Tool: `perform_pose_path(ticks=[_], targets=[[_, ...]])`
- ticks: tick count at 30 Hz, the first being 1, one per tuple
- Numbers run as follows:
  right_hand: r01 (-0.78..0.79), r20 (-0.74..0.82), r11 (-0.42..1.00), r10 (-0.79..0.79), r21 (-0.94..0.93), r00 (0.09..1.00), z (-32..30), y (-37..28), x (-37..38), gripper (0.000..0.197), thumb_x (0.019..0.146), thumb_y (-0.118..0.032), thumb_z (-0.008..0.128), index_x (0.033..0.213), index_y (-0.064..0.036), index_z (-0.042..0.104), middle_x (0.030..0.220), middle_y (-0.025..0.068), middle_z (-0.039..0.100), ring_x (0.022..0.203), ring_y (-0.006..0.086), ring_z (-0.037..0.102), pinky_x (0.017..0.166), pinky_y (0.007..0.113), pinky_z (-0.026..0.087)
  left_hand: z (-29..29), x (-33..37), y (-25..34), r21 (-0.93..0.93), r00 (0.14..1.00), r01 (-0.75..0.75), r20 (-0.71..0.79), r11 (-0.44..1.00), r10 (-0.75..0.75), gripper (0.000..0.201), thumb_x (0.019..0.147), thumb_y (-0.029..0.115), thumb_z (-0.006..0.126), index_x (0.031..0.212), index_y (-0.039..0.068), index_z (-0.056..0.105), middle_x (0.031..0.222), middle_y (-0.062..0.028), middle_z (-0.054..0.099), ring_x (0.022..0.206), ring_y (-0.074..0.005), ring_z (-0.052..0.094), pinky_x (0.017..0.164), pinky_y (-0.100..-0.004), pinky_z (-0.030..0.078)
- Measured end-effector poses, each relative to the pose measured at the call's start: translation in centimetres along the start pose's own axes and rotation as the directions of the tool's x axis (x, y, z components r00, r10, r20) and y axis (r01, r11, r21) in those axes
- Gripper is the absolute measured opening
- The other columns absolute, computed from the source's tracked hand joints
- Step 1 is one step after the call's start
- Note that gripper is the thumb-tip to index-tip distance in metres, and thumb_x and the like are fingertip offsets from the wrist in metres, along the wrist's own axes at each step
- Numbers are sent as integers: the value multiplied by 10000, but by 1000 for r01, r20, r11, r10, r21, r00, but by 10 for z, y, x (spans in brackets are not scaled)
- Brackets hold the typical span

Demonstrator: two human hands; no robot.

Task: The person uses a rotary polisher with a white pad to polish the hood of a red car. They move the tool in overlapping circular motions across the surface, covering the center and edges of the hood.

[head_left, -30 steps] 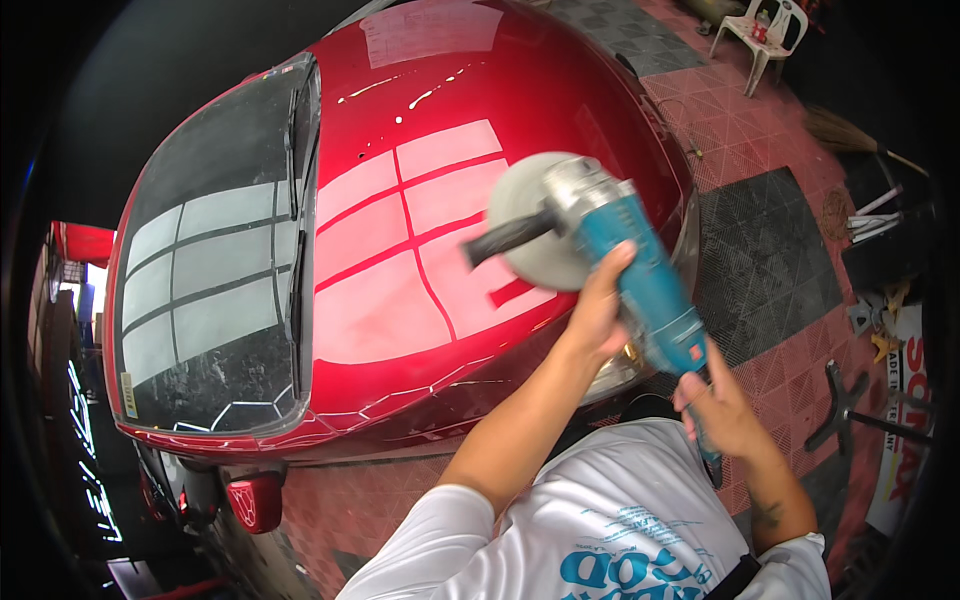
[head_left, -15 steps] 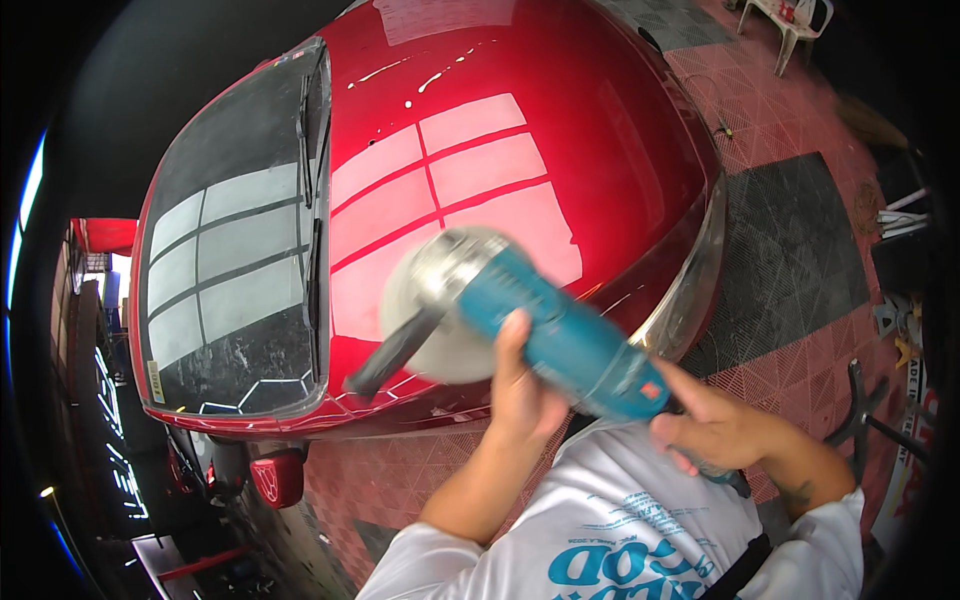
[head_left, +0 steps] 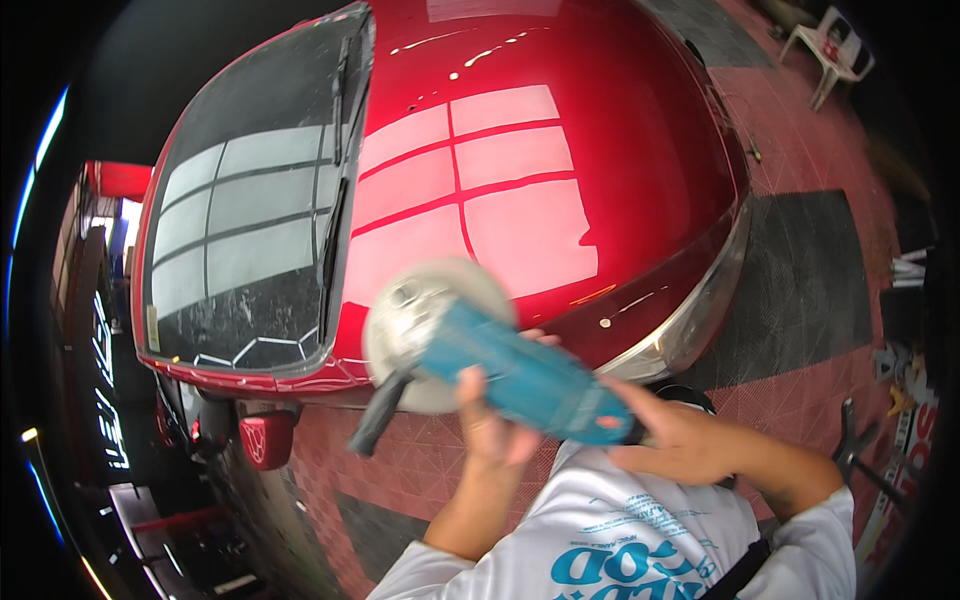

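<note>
A teal car polisher [head_left: 515, 370] lies across my view above the near side of a glossy red car hood [head_left: 640, 150]. Its silver head and pale round pad [head_left: 480, 285] are blurred; whether the pad touches the paint I cannot tell. My left hand [head_left: 492, 425] is closed around the front of the body, beside the black side handle [head_left: 382, 412], which juts out ungripped. At the rear end of the tool, my right hand [head_left: 675, 435] wraps the grip. Whitish streaks and drops [head_left: 480, 58] run along the hood's far part.
The dark windshield [head_left: 250, 200] with its wipers is on the left, above a red side mirror [head_left: 267, 438]. A clear headlight [head_left: 690, 310] edges the hood at right. Red and black floor tiles [head_left: 805, 280] surround the car. A white plastic chair [head_left: 830, 55] stands far right.
Both hands have brought the polisher left and nearer to me, its pad sliding toward the hood's near edge. The whole view has shifted slightly, moving the car rightward in it.
</note>
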State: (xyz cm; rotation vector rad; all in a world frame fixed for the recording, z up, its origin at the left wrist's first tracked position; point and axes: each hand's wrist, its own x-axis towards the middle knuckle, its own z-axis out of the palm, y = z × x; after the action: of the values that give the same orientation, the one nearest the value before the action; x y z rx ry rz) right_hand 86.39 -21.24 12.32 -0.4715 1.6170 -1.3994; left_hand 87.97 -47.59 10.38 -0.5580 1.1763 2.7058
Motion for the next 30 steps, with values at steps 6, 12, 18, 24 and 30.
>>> perform_pose_path(ticks=[6, 12, 18, 24, 30], targets=[[-116, -415, 922, 275, 368, 867, 18, 55, -94, 793, 1057, -336, 764, 1643, -28, 328, 1046, 155, 696, 681, 218, 712, 628, 368, 604, 59, 67, -107, -118, 859, 403, 391, 908, -330, 525, 998, 459, 817, 1314, 75, 646, 1185, -90, 733, 1077, -231, 727, 1013, -454, 603], [28, -541, 847, 313, 530, 781, 69, 53, -83, 669, 1110, -385, 693, 1597, -57, 372, 841, 87, 625, 619, 184, 669, 559, 350, 581, 54, 62, -107, -106, 824, 446, 437, 889, -361, 509, 985, 460, 833, 1290, 93, 655, 1113, -68, 736, 1024, -206, 729, 941, -430, 629], [-114, -335, 953, 208, 281, 919, 123, 3, -34, 788, 1093, -390, 701, 1693, -80, 295, 1043, 83, 644, 687, 132, 655, 582, 308, 566, -42, -20, -24, -167, 925, 228, 343, 959, -160, 582, 1019, 530, 751, 1355, 72, 623, 1252, -129, 740, 1149, -272, 736, 1064, -492, 597], [-95, -186, 994, 85, -48, 979, 173, -31, 21, 926, 1045, -449, 744, 1730, -60, 257, 1386, 237, 695, 1057, 317, 755, 1020, 430, 560, -123, -86, 31, -197, 976, -2, 211, 980, 44, 794, 964, 595, 762, 1491, 33, 568, 1434, -159, 657, 1403, -335, 607, 1182, -579, 529], [-136, -176, 989, 143, 49, 974, 199, -25, 30, 833, 1102, -463, 640, 1731, -69, 263, 1137, 168, 709, 776, 212, 686, 749, 365, 579, -143, -102, 41, -202, 982, 24, 188, 979, 15, 856, 914, 614, 812, 1481, 20, 572, 1415, -178, 668, 1348, -331, 650, 1179, -563, 531]])
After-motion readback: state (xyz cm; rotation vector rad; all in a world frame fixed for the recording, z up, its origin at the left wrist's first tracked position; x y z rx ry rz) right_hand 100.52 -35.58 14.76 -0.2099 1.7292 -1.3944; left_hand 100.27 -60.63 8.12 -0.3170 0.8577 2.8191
